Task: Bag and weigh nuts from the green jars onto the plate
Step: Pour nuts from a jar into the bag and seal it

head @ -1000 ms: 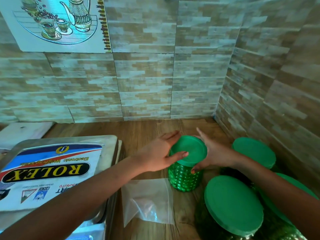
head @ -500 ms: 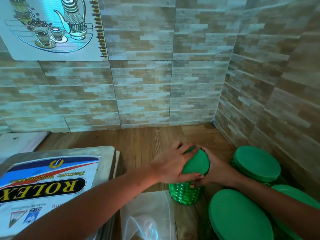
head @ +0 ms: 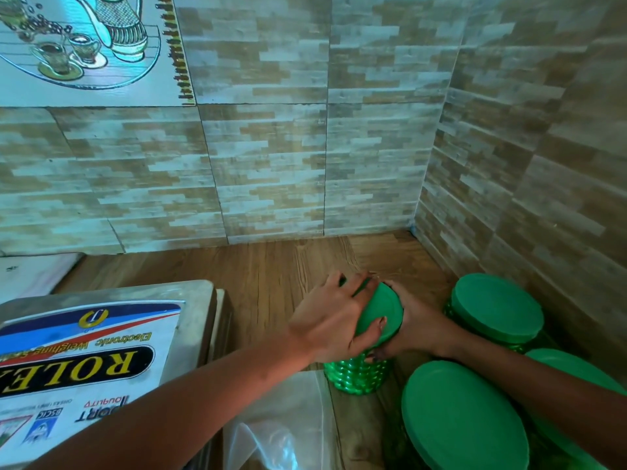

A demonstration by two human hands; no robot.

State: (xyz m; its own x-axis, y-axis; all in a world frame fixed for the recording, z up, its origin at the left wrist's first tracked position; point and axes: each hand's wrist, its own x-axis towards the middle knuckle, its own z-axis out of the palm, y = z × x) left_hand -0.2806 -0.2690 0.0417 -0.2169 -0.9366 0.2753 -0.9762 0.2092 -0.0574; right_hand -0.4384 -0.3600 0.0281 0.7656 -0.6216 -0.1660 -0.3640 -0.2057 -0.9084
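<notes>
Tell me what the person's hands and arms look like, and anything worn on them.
Both are bare. The left hand and right hand wear no gloves, and no watch or bracelet shows. The left forearm and right forearm are uncovered to the frame's edge; no sleeve shows.

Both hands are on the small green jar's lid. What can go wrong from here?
1. The round green lid looks tilted under the left hand. If it pops free, the small ribbed green jar, gripped by the right hand, may tip and spill its contents.
2. The large green-lidded jars crowd the right forearm, so a jerk could knock them.
3. The clear plastic bag lies flat beside the jar, so spills would likely miss it.
</notes>
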